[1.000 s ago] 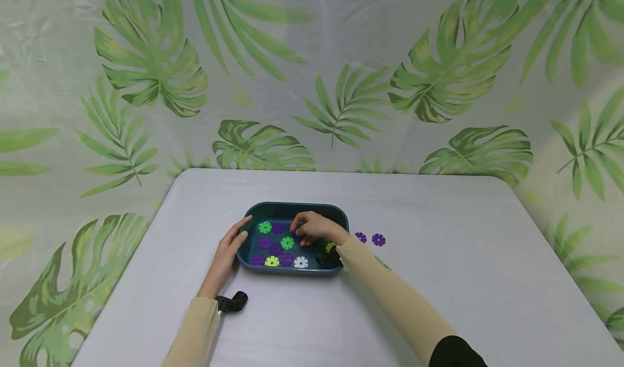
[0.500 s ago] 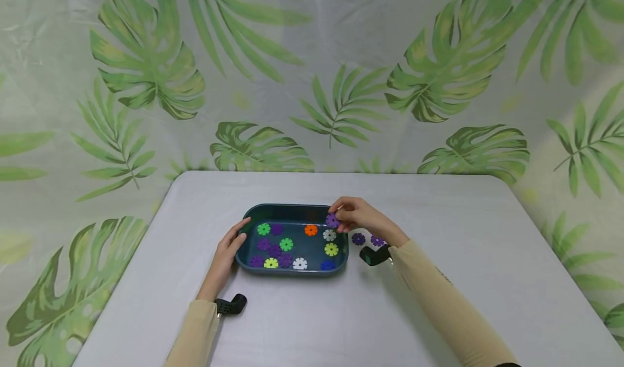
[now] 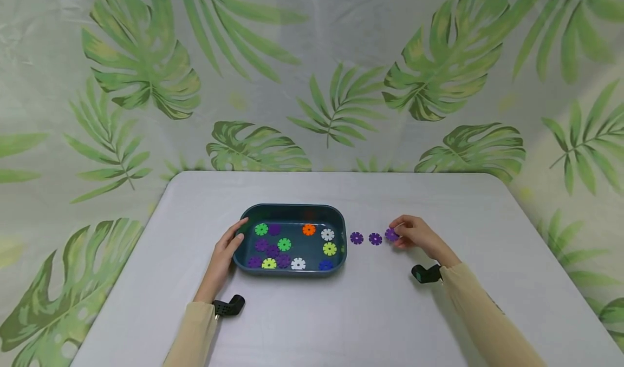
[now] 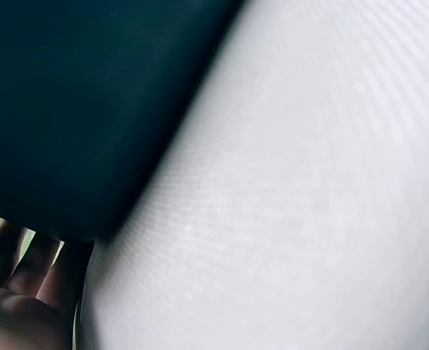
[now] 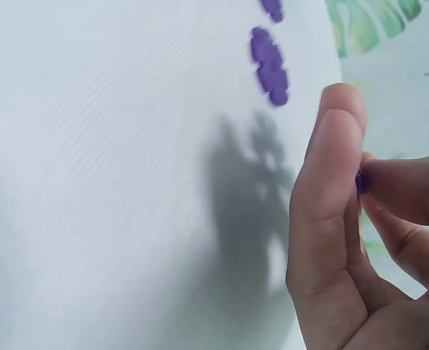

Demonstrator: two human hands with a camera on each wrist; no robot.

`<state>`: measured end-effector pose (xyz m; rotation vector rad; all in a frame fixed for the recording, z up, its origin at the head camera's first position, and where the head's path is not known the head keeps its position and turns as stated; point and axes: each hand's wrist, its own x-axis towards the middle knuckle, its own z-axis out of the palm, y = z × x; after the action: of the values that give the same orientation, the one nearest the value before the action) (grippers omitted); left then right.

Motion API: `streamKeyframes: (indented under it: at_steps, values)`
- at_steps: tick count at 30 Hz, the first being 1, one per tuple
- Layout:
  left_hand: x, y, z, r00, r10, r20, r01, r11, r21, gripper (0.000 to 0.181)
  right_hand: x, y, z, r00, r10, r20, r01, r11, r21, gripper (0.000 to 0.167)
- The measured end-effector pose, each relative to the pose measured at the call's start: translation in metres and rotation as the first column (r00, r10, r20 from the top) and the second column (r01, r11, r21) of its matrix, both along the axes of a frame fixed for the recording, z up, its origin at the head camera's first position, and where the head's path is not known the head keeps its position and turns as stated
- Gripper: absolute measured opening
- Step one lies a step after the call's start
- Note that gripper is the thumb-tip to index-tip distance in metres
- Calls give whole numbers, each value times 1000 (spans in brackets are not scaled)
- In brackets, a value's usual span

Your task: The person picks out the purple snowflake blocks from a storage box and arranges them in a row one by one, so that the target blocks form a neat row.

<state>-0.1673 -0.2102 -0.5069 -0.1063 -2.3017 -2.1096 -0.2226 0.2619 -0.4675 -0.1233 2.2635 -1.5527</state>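
My right hand [image 3: 418, 234] pinches a purple notched plastic disc [image 3: 391, 234] between thumb and fingertips, right of two other purple discs. In the right wrist view only a sliver of the held disc [image 5: 361, 182] shows between the fingers, and its shadow falls on the white cloth. My left hand [image 3: 226, 253] holds the left end of a dark blue-green tray [image 3: 292, 274] at its rim. The left wrist view shows several fingers [image 4: 36, 266] against the tray's outer wall [image 4: 76, 109]. Inside the tray lie several discs, including green [image 3: 284, 244], orange [image 3: 309, 229], white [image 3: 298, 263] and purple ones.
Two purple discs, one nearer the tray [image 3: 357, 238] and one farther right [image 3: 375, 239], lie in a row on the white-covered table [image 3: 312, 318]. A leaf-patterned curtain [image 3: 341, 58] hangs behind the table's back edge. Both wrists wear black cameras.
My right hand has lifted a purple disc out of the tray and carried it right, past the two purple discs on the table. My left hand stays at the tray's left end.
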Motion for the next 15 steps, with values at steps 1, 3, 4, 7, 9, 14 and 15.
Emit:
streamKeyframes:
  at_steps: [1,3,4,7,9,14,15]
  values:
    - [0,0,0,1000,2,0,-2,1000,2,41,1,2,-2,1000,-3,4,3,1000,12,25]
    - [0,0,0,1000,1,1,-1,1000,4,41,3,3,-5,1000,1,2,-1,999,54,24]
    - [0,0,0,1000,4,1,-4,1000,3,41,3,3,-5,1000,-4,2,4,997,73,24]
    - [1,0,0,1000,4,1,-4,1000,0,41,5,2,-4,1000,-18,-10,19,992,127,24]
    - [1,0,0,1000,4,0,-4,1000,-2,41,5,-1,-3,999,-32,-32,36,989,143,23]
    - [1,0,0,1000,1,-6,-1,1000,3,41,4,-21,12,995,5,-97,0,998,58,27]
    - [1,0,0,1000,1,-5,-1,1000,3,41,4,-29,17,994,21,-107,-18,999,33,28]
